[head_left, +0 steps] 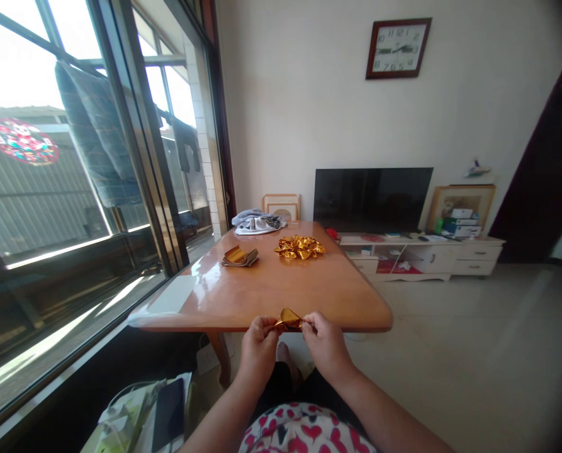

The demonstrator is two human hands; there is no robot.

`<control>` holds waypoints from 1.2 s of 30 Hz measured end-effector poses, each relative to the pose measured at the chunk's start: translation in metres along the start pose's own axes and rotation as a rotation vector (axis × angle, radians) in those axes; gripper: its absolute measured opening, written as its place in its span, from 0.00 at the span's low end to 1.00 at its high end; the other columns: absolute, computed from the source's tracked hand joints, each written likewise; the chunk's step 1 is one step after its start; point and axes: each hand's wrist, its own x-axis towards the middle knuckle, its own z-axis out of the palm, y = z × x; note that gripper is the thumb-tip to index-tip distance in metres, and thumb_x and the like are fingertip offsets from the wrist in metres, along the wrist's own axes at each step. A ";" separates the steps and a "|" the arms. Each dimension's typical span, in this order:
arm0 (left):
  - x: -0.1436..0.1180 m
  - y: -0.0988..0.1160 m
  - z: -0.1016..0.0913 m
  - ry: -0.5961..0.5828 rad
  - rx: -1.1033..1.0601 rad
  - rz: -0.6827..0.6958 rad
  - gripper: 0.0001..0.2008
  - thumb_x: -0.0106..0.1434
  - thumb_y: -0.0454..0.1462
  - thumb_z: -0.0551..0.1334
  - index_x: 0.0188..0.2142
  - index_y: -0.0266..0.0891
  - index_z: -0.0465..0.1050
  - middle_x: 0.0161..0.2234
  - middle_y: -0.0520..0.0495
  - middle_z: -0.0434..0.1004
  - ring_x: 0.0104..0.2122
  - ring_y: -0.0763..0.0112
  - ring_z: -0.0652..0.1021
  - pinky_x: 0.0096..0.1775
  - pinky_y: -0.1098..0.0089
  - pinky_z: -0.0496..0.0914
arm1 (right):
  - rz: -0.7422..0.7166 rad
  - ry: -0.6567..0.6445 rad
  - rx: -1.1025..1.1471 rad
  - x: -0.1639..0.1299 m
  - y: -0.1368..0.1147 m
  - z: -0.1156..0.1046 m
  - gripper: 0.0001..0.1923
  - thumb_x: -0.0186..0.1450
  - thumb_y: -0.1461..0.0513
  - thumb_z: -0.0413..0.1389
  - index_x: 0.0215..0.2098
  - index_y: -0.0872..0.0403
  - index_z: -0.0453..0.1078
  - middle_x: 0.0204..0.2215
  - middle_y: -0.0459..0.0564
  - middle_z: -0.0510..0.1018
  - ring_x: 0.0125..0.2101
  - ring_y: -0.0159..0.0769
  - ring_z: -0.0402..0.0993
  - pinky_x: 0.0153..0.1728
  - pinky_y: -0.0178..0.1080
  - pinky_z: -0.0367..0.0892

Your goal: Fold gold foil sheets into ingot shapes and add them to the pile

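Observation:
Between my two hands, just over the near edge of the wooden table (pixel 271 296), is a folded piece of shiny gold foil paper (pixel 289 316). My left hand (pixel 260 343) pinches its left end. Its right end is pinched by my right hand (pixel 323 340). The middle of the foil bulges upward in a peaked fold. Farther back on the table lies a pile of folded gold foil pieces (pixel 300 247). To the left of that pile sits a stack of flat brown and gold paper sheets (pixel 240 256), slightly curled.
Folded cloth (pixel 258 222) lies at the table's far end. A low white cabinet (pixel 474 258) and a television (pixel 372 200) stand beyond. At the lower left, a phone (pixel 168 409) and power adapters (pixel 118 425) rest on a small surface beside the window.

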 end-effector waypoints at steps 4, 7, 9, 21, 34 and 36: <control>-0.001 0.002 0.001 0.005 0.008 -0.002 0.09 0.54 0.34 0.63 0.37 0.37 0.75 0.35 0.43 0.84 0.37 0.61 0.83 0.40 0.67 0.73 | -0.007 0.002 -0.038 0.000 -0.001 0.000 0.09 0.67 0.60 0.51 0.35 0.51 0.73 0.28 0.47 0.82 0.31 0.39 0.79 0.32 0.35 0.64; -0.002 0.007 0.000 -0.001 0.033 0.001 0.08 0.54 0.35 0.65 0.35 0.37 0.77 0.34 0.44 0.84 0.36 0.62 0.82 0.40 0.67 0.72 | -0.005 -0.005 -0.052 0.000 -0.001 0.000 0.09 0.67 0.60 0.51 0.35 0.51 0.73 0.29 0.47 0.82 0.32 0.39 0.79 0.32 0.35 0.63; -0.003 0.012 0.000 -0.005 0.047 0.005 0.08 0.54 0.36 0.65 0.35 0.37 0.78 0.34 0.45 0.84 0.36 0.62 0.82 0.40 0.67 0.72 | -0.001 -0.008 -0.052 -0.001 -0.001 0.000 0.09 0.67 0.60 0.51 0.35 0.51 0.73 0.28 0.47 0.81 0.31 0.39 0.79 0.32 0.34 0.63; -0.003 0.010 0.000 -0.015 0.038 -0.020 0.12 0.54 0.36 0.63 0.37 0.36 0.81 0.34 0.44 0.85 0.35 0.63 0.81 0.39 0.68 0.72 | -0.034 -0.015 -0.084 0.001 -0.002 -0.001 0.11 0.68 0.60 0.50 0.32 0.51 0.72 0.27 0.47 0.80 0.28 0.37 0.76 0.29 0.34 0.62; -0.006 0.017 -0.010 -0.076 0.055 -0.056 0.16 0.57 0.36 0.61 0.43 0.36 0.82 0.43 0.40 0.85 0.41 0.58 0.82 0.43 0.64 0.74 | 0.045 -0.054 -0.127 0.001 -0.007 -0.004 0.13 0.66 0.59 0.51 0.24 0.50 0.68 0.22 0.45 0.79 0.26 0.36 0.75 0.28 0.34 0.60; -0.006 0.018 -0.011 -0.072 0.058 -0.049 0.16 0.56 0.36 0.62 0.43 0.36 0.82 0.43 0.40 0.85 0.42 0.58 0.82 0.44 0.64 0.74 | 0.056 -0.059 -0.145 0.001 -0.008 -0.005 0.13 0.66 0.59 0.51 0.23 0.50 0.68 0.22 0.45 0.79 0.26 0.36 0.75 0.28 0.33 0.59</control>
